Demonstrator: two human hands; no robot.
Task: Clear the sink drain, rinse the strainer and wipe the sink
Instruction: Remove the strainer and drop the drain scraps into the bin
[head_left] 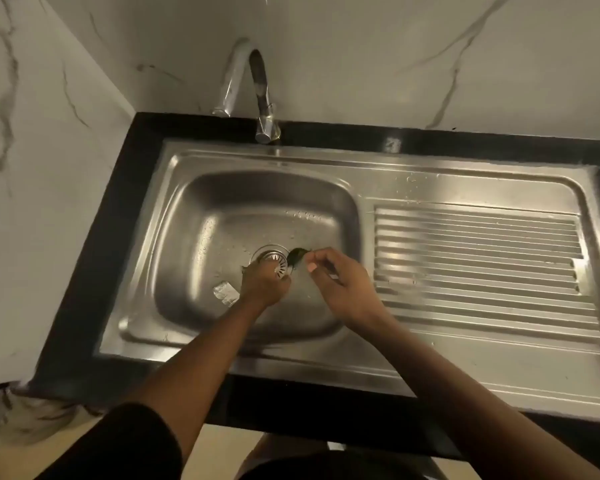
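A steel sink [194, 202] is set in a black counter. At the basin floor lies the round drain opening [269, 252]. My left hand [262, 282] grips the slotted metal strainer [280, 268], tilted, just in front of the drain. Beside it, my right hand [343, 289] pinches a small dark green leaf [297, 255] between thumb and fingers, right next to the strainer. Water drops dot the basin floor.
A chrome tap [262, 98] stands at the back rim, its spout over the basin. A crumpled bit of silver foil or tape [226, 293] lies on the basin floor left of my left hand. The ribbed drainboard [482, 265] stretches to the right. Marble walls close the left and back.
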